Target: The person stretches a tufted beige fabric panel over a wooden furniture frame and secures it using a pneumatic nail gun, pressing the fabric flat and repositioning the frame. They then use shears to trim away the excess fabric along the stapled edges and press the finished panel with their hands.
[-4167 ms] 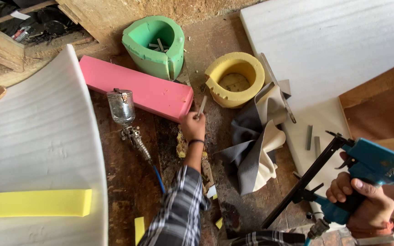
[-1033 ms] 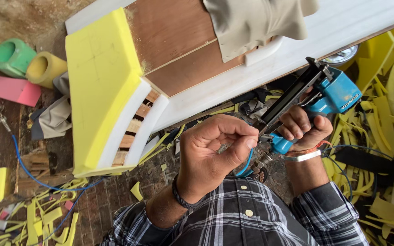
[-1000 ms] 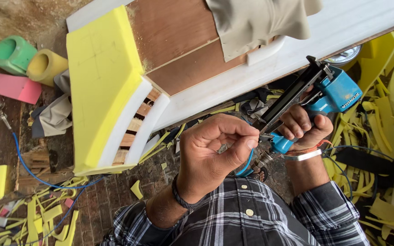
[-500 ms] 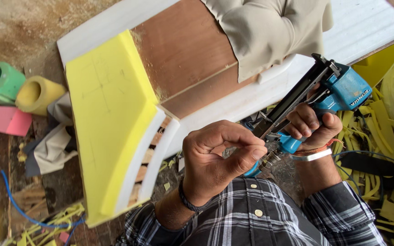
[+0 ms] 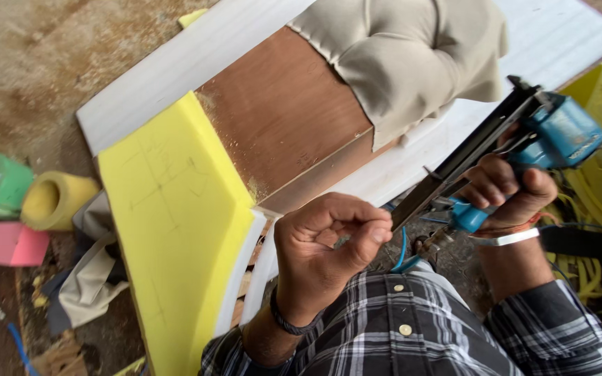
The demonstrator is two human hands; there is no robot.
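The stapler (image 5: 524, 143) is a blue air tool with a long black magazine. It is tilted: the blue body is high on the right side, and the magazine goes down to the left, above the white board edge. The right hand (image 5: 506, 195) holds its handle with closed fingers. The left hand (image 5: 329, 244) pinches with thumb and finger at the low end of the magazine. What it pinches is too small to tell.

packages: none | signs: none | screens: none | labels: one small, pale mark on the blue nail gun (image 5: 562, 132) body, too blurred to describe
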